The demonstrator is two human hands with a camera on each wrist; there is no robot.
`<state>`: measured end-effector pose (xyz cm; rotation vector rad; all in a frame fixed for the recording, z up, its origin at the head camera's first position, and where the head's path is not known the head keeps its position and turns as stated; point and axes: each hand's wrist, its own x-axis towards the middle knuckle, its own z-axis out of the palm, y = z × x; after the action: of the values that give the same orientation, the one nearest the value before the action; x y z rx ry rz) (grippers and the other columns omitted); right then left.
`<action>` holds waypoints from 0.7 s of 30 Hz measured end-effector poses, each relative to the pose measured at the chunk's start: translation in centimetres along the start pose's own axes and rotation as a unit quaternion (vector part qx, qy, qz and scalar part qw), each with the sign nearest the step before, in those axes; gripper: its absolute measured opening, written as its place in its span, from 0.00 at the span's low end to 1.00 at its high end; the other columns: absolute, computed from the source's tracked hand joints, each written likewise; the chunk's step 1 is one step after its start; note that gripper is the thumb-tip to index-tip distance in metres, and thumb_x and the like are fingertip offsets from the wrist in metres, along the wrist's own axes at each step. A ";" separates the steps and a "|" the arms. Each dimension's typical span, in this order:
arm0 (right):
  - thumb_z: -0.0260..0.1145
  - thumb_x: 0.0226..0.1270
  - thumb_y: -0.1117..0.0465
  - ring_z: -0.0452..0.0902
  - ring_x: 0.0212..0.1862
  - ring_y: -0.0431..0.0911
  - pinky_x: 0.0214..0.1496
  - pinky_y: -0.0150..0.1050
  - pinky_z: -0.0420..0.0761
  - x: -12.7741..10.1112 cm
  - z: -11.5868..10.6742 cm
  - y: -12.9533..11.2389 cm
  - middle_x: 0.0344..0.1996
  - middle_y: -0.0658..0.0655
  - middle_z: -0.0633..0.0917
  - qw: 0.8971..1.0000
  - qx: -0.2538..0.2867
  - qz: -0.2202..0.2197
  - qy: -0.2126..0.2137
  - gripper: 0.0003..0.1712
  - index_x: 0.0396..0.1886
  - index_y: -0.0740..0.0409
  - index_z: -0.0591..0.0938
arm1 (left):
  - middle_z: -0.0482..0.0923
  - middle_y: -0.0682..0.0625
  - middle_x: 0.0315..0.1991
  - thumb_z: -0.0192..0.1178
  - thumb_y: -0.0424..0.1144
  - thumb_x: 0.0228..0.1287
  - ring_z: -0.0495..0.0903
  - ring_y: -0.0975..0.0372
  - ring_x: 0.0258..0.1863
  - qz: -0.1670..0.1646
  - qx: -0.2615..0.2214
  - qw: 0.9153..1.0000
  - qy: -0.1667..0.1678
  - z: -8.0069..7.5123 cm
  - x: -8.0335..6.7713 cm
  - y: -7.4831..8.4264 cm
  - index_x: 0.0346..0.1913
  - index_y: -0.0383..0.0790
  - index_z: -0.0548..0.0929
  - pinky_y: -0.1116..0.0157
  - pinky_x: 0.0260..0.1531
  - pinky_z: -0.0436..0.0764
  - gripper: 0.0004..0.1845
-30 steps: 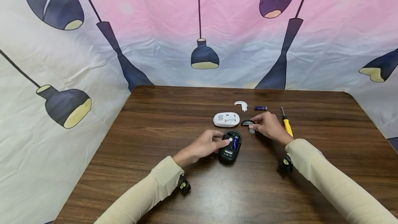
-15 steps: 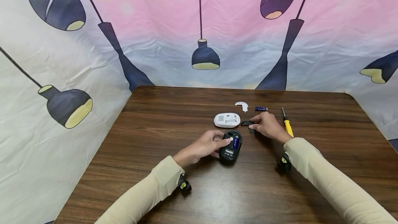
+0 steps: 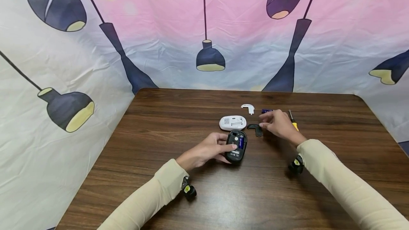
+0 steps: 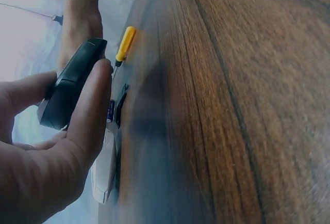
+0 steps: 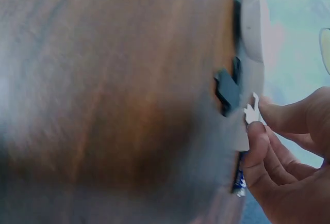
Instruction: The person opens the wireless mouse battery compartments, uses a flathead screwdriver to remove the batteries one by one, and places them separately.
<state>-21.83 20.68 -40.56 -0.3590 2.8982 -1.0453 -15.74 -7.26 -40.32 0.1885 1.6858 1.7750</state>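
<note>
My left hand (image 3: 207, 152) grips a black computer mouse (image 3: 234, 154), its underside turned up and the thumb lying across it. A blue battery (image 3: 241, 142) sits in the mouse's uncovered slot. From the side, the left wrist view shows the black mouse (image 4: 72, 87) pinched between thumb and fingers, off the table. My right hand (image 3: 280, 127) hovers just right of a black battery cover (image 3: 258, 131), which lies on the table. The right fingers are loosely bent with a gap between thumb and forefinger; the white piece seen there in the right wrist view lies behind them.
A white mouse (image 3: 226, 122) lies upside down with its battery slot uncovered. Behind it is a white battery cover (image 3: 250, 109). A loose blue battery (image 3: 265, 111) and a yellow-handled screwdriver (image 3: 291, 117) are partly hidden by the right hand. The brown table (image 3: 179, 116) meets a printed cloth backdrop.
My right hand has let go of the black cover and moved slightly right and away. The cover now lies flat. The left hand has raised and tilted the black mouse a little.
</note>
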 end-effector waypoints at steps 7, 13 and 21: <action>0.70 0.69 0.62 0.83 0.34 0.49 0.34 0.42 0.82 -0.4 -2.1 -0.2 0.37 0.61 0.87 1.000 -0.004 0.016 0.013 0.15 0.50 0.68 0.86 | 0.81 0.33 0.54 0.61 0.30 0.71 0.86 0.49 0.46 0.002 0.006 1.000 -0.004 -0.1 -0.1 0.0 0.68 0.24 0.68 0.55 0.42 0.90 0.27; 0.70 0.69 0.61 0.84 0.34 0.50 0.34 0.43 0.84 -0.7 -3.3 0.4 0.37 0.62 0.87 0.999 -0.015 0.025 0.025 0.13 0.46 0.66 0.87 | 0.82 0.34 0.52 0.60 0.33 0.73 0.86 0.51 0.45 0.005 0.010 1.000 -0.013 -0.1 -0.1 0.0 0.67 0.24 0.69 0.56 0.43 0.90 0.25; 0.70 0.69 0.57 0.82 0.35 0.52 0.35 0.47 0.82 -1.3 -4.7 1.6 0.36 0.61 0.87 0.997 -0.042 0.042 0.042 0.14 0.43 0.66 0.86 | 0.80 0.33 0.53 0.58 0.32 0.74 0.85 0.51 0.47 0.004 -0.007 1.000 -0.016 0.0 -0.2 0.1 0.67 0.21 0.68 0.55 0.46 0.89 0.24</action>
<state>-21.40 25.10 -38.03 -0.1985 3.0093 -0.9499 -15.60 -7.40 -40.19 0.2163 1.6512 1.7805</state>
